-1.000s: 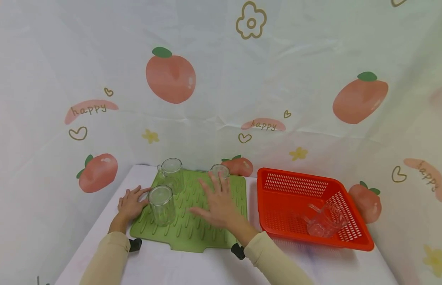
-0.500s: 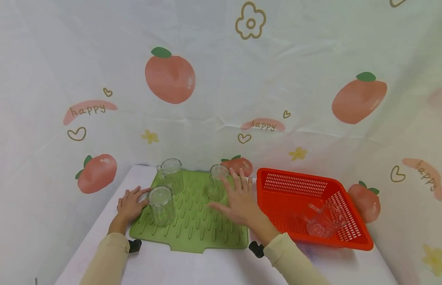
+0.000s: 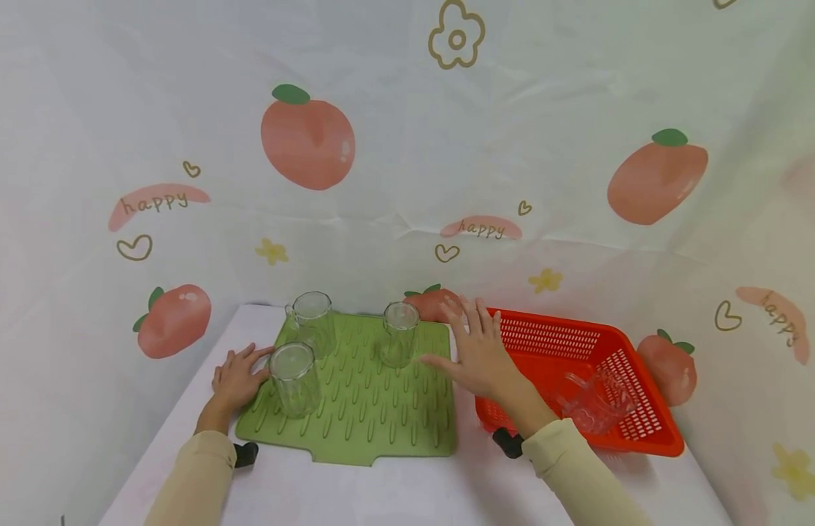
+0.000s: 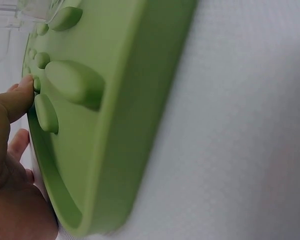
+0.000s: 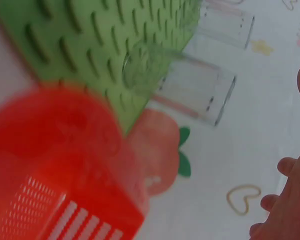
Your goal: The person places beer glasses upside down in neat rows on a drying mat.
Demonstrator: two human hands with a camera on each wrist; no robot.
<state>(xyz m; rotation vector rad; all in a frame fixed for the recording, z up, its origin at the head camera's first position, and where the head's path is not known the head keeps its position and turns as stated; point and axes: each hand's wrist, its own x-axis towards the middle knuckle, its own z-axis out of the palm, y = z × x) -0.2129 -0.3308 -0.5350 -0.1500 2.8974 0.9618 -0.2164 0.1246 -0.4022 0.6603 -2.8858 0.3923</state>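
Observation:
My left hand (image 3: 238, 378) rests at the left edge of a green drying mat (image 3: 375, 424), its thumb touching the rim in the left wrist view. Beside that hand stands a clear glass mug (image 3: 296, 383), with a second glass mug (image 3: 312, 327) behind it. A third glass mug (image 3: 399, 336) stands upright near the mat's back right. My right hand (image 3: 483, 358), fingers spread and holding nothing, hovers over the left rim of a red plastic basket (image 3: 552, 337). Inside the basket another clear glass mug (image 3: 594, 405) lies tilted.
A white cloth (image 3: 381, 497) covers the table under the mat and basket. Close behind them hangs a printed white curtain (image 3: 375, 256). The basket stands to the right of the mat, with a narrow gap between.
My right hand has moved right, away from the back right mug, to above the basket's left rim. That mug stays on the mat. My left hand has kept its place.

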